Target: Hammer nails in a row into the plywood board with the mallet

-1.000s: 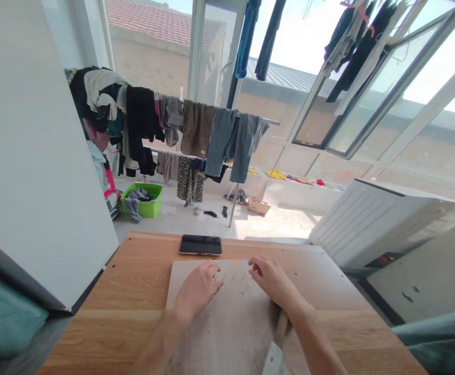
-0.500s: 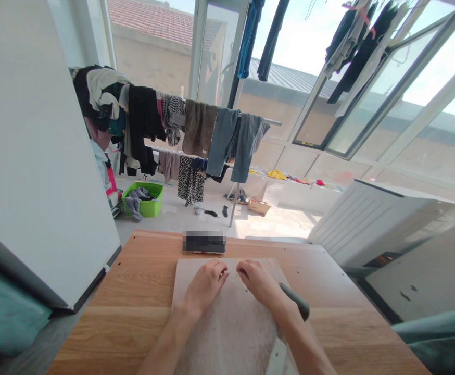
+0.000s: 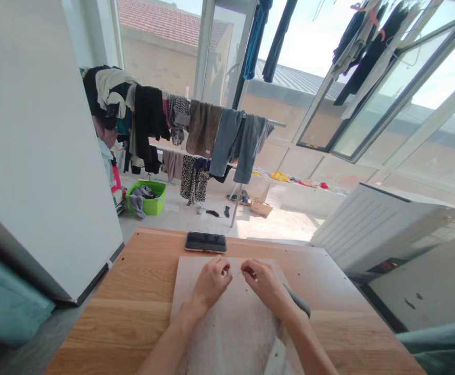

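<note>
My left hand (image 3: 212, 281) is over the far part of a pale wooden board (image 3: 227, 333), thumb and fingertips curled together in a pinch. My right hand (image 3: 262, 281) faces it across a small gap, its fingers pinched too. Something thin and tiny seems to show by the right fingertips, too small to name. Whatever the left fingers hold, if anything, is hidden. Under my right forearm lies what looks like a knife: its dark grey-green handle (image 3: 300, 303) sticks out on the right, and a whitish blade (image 3: 276, 358) shows nearer me. A few dark specks dot the board.
The board rests on a wooden table (image 3: 126, 307), with a phone (image 3: 205, 242) beyond it. Past the table stand a rack of hanging clothes (image 3: 204, 130) and a green basin (image 3: 155, 205) with laundry. A white cabinet (image 3: 55, 156) is left; a white ribbed unit (image 3: 360, 224) is right.
Both hands remain over the board's far part; their pinched fingertips have drawn slightly apart. The whole view has shifted a little to the right. The knife stays under the right forearm.
</note>
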